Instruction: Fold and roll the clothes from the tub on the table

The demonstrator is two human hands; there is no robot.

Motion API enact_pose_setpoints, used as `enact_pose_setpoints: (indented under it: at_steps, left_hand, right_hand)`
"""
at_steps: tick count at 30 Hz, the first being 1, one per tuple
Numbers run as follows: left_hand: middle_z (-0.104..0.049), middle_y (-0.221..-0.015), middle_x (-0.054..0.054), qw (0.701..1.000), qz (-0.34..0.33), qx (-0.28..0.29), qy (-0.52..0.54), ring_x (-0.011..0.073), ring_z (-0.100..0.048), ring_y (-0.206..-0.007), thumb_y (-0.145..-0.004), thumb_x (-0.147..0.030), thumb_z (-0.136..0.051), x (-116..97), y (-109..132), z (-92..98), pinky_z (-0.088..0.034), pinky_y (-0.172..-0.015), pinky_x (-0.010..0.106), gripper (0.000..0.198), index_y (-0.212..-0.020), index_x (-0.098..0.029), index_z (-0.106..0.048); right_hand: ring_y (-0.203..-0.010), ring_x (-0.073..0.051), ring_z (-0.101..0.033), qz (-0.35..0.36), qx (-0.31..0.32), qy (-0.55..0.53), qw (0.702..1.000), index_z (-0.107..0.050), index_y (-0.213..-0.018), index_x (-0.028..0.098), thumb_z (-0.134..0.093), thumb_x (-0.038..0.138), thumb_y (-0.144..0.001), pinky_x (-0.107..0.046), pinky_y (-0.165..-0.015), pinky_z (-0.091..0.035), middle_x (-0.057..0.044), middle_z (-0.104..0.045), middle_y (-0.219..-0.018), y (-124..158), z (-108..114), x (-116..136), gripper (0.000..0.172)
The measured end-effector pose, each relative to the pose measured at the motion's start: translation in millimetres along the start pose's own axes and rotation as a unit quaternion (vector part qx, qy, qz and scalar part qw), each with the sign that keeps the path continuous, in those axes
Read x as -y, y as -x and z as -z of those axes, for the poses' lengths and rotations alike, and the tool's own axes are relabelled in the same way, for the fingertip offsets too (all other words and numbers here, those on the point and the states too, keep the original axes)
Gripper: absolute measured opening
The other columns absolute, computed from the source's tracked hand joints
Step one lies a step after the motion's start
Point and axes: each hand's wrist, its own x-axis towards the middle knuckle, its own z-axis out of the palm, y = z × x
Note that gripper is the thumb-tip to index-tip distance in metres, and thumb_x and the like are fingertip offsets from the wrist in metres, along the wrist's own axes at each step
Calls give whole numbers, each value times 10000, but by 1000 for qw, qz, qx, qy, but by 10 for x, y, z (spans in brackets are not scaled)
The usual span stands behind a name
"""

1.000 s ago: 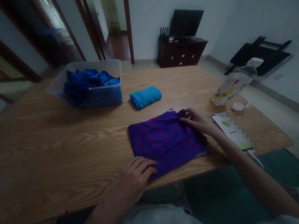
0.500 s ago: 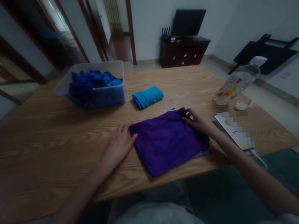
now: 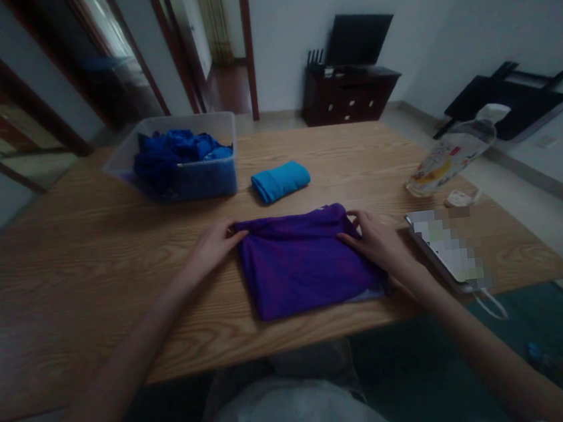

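Note:
A folded purple cloth, possibly a garment, lies flat on the wooden table in front of me. At its far left corner, my left hand pinches the edge, thumb on top and fingers tucked under. My right hand grips the far right corner the same way, its thumb lying over the fabric. The far edge bulges slightly between the hands. A greyish layer shows beneath the near right corner. Beyond the purple cloth sits a rolled bright blue cloth, apart from both hands.
A clear plastic bin of blue cloths stands at the back left of the table. To the right are a tilted-looking plastic bottle, a small white object and a partly pixelated tablet-like device with a white cable.
The purple cloth has turned a little, its near left corner shifting left and away from me. My left hand has moved from resting beside the corner to pinching it.

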Motion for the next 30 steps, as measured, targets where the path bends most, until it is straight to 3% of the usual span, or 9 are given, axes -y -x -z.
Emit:
enact_pose_setpoints:
  at_steps: [6,11,13,16,19,21,23,26,30]
  left_hand:
    - [-754,-1182,129,996,74,-47,9,229,-745,-842,-998,-476,-551,107,-44,81,-577,-733,336,467,-1343,-165,-592]
    - [-782,-1002,134,983,80,-48,-156,381,-773,-995,-967,-747,-558,-180,390,-6,-569,-900,462,805,-1513,-162,-474]
    - [-780,-1108,181,979,76,-28,-188,430,-773,-1019,-938,-774,-588,-329,600,-86,-567,-911,509,973,-1640,-162,-305]
    - [-710,-1354,225,988,67,14,-137,436,-768,-1073,-919,-712,-673,-463,876,-235,-580,-914,519,1078,-1712,-228,-127]
    - [-692,-1410,146,997,49,22,-53,363,-756,-1128,-968,-531,-676,-466,1077,-329,-576,-968,475,823,-1662,-307,-296]
    - [-739,-1307,81,998,50,30,-4,311,-753,-1100,-990,-435,-631,-413,1168,-324,-571,-977,436,520,-1487,-308,-541]
    - [-770,-1186,48,996,72,38,24,285,-753,-1043,-988,-421,-619,-336,1236,-271,-574,-957,413,344,-1303,-292,-668]
    - [-770,-1181,61,992,123,0,30,294,-754,-1028,-966,-535,-645,-219,1317,-162,-587,-915,414,454,-1341,-280,-654]
    - [-769,-1181,94,985,167,-35,24,291,-777,-967,-966,-672,-601,-169,1368,-88,-611,-881,423,730,-1535,-233,-473]
  right_hand:
    - [-1153,-405,-670,5,11,122,992,-559,-1432,126,-468,456,-1096,-522,-926,-561,-247,-658,-1295,251,169,483,480]
    - [-1527,-420,-434,59,1,92,994,-470,-1594,189,-436,574,-1101,-622,-1198,-435,-221,-517,-1600,572,48,739,627]
    - [-1598,-408,-343,72,6,76,995,-384,-1665,195,-442,595,-1094,-633,-1251,-383,-213,-413,-1694,693,-106,771,700]
    - [-1657,-392,-211,69,3,63,996,-264,-1728,188,-477,569,-1091,-638,-1310,-296,-184,-225,-1788,801,-282,753,772]
    - [-1675,-359,-149,74,8,56,996,-180,-1754,233,-490,538,-1097,-620,-1335,-263,-128,-146,-1815,837,-294,713,787]
    - [-1677,-352,-141,93,18,54,994,-151,-1758,249,-485,536,-1102,-624,-1332,-274,-122,-141,-1816,861,-243,713,790]
    - [-1676,-349,-148,116,39,48,991,-145,-1758,261,-481,535,-1104,-625,-1327,-290,-115,-154,-1814,905,-193,744,785]
    - [-1672,-345,-173,135,64,42,988,-184,-1752,283,-493,547,-1098,-619,-1325,-305,-93,-185,-1810,979,-158,805,770]
    - [-1648,-352,-263,133,55,41,989,-309,-1712,274,-487,535,-1104,-649,-1308,-322,-114,-333,-1763,964,-91,817,685]
